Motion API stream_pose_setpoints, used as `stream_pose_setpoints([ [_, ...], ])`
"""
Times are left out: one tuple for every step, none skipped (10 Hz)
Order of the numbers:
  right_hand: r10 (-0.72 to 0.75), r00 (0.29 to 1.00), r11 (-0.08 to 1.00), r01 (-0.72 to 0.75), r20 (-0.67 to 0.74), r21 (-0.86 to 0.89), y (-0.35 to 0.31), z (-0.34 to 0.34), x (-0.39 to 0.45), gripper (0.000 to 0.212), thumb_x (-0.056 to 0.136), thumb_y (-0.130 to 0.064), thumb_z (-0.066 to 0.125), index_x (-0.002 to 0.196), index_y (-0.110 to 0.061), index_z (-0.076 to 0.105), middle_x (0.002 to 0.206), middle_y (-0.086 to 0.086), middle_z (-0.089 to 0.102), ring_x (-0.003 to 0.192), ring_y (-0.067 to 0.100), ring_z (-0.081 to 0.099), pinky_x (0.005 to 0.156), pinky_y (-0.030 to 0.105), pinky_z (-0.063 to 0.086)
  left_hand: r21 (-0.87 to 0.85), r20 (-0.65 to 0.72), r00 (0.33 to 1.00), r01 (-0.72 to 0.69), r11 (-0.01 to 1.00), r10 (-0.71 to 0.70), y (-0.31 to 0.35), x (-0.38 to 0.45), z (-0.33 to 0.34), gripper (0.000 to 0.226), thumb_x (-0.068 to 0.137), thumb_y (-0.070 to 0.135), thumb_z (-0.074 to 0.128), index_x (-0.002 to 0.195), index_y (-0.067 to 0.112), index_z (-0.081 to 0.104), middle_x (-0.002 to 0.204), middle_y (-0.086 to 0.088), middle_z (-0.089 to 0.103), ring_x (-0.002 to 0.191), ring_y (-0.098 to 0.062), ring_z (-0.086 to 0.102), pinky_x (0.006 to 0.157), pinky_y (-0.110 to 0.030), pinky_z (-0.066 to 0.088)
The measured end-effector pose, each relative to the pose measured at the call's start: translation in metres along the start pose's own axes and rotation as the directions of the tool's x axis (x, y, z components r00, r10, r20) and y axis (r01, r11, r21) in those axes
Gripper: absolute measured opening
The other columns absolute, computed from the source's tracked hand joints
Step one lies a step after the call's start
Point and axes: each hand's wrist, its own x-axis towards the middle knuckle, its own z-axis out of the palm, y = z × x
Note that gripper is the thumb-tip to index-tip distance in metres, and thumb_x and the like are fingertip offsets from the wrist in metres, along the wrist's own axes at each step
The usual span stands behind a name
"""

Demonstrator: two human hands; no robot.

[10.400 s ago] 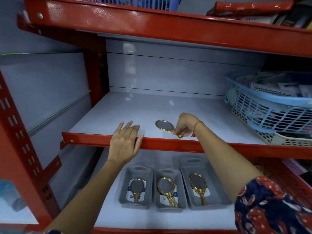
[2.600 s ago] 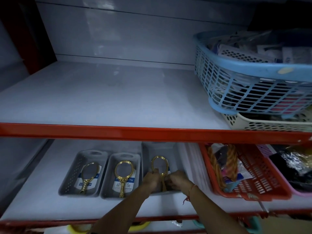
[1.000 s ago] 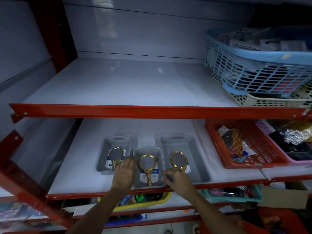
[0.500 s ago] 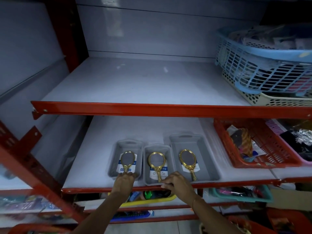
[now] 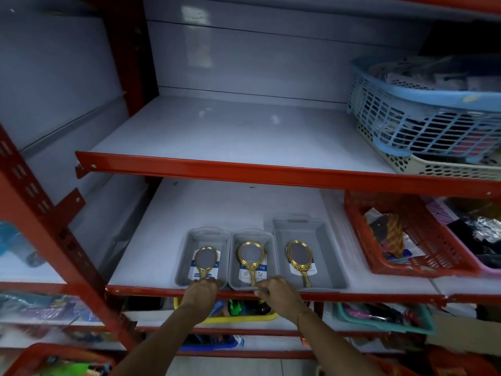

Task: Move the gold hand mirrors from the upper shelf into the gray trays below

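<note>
Three gray trays stand side by side on the lower shelf: left tray (image 5: 189,245), middle tray (image 5: 234,270), larger right tray (image 5: 326,256). A gold hand mirror lies handle-forward in each: left mirror (image 5: 205,260), middle mirror (image 5: 250,253), right mirror (image 5: 299,255). My left hand (image 5: 202,291) curls its fingers over the left tray's front rim. My right hand (image 5: 276,293) grips the front rim of the middle tray at the red shelf edge. No mirror lies on the upper shelf (image 5: 230,137).
A blue basket (image 5: 423,112) sits on a cream basket (image 5: 447,168) at the upper shelf's right. A red basket (image 5: 412,248) of goods stands right of the trays. A red upright post (image 5: 54,240) rises on the left. Baskets fill the shelves underneath.
The view has pulled back and risen. Both hands stay at the trays' front rims. The last mirror, on the upper shelf ten seconds ago, now lies in the right tray.
</note>
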Motion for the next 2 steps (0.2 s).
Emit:
stream_pose_setpoints([
  [-0.032,0.996,0.998,0.027,-0.088,-0.057,-0.009,-0.016,-0.005,0.032,0.094,-0.034,0.048,0.109,-0.016,0.069,0.098,0.008,0.07,0.091,0.019,0.063,0.082,0.032,0.053,0.147,-0.043,0.998,-0.042,0.988,0.048,0.012,-0.001,-0.027,0.028,0.097,0.012,0.038,0.123,0.01,0.05,0.118,-0.011,0.062,0.101,-0.023,0.064,0.088,-0.034,0.054],
  [-0.068,0.979,0.997,0.058,-0.19,-0.059,-0.019,-0.046,-0.005,0.034,0.094,-0.034,0.045,0.113,-0.017,0.067,0.111,0.006,0.066,0.109,0.022,0.056,0.086,0.03,0.046,0.054,-0.158,0.987,0.015,0.998,-0.007,0.023,0.0,-0.058,0.037,0.103,0.029,0.027,0.127,0.016,0.051,0.123,-0.008,0.062,0.107,-0.025,0.063,0.089,-0.036,0.051],
])
